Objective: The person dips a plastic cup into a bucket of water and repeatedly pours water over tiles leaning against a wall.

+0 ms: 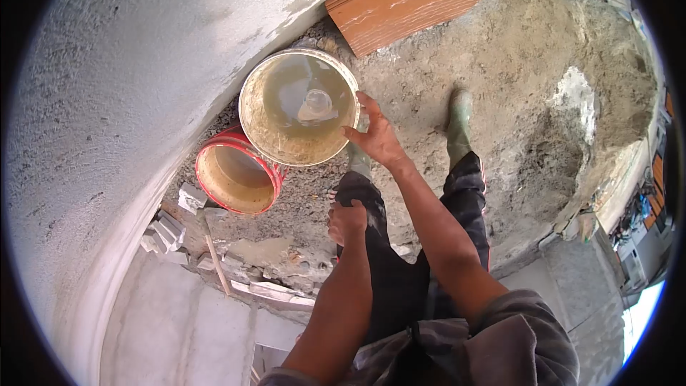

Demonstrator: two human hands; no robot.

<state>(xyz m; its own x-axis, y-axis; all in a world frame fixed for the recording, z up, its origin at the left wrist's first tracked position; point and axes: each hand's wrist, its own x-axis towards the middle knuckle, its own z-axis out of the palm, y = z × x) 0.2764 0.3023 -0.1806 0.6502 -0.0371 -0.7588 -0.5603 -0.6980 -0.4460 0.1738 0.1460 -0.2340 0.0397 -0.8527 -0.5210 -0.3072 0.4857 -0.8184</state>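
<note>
My right hand (380, 137) is at the right side of a large pale bucket (284, 149), thumb and fingers spread apart beside its rim. I cannot tell whether the fingertips touch it. Murky water (286, 86) fills part of this bucket, and a clear, round, cup-like object (315, 104) shows in it. Lower down, my left hand (348, 223) is closed with its fingers curled, by the knee of my dark trousers (386, 264). Whether anything lies inside those fingers is hidden.
A red-rimmed bucket (274, 193) stands tilted against the pale one. Along the rough grey wall (143, 64) lies an orange-brown grooved panel (421, 0). Broken block pieces (168, 229) and a thin stick (216, 257) lie at lower left. My green boots (459, 121) stand on uneven dirt ground.
</note>
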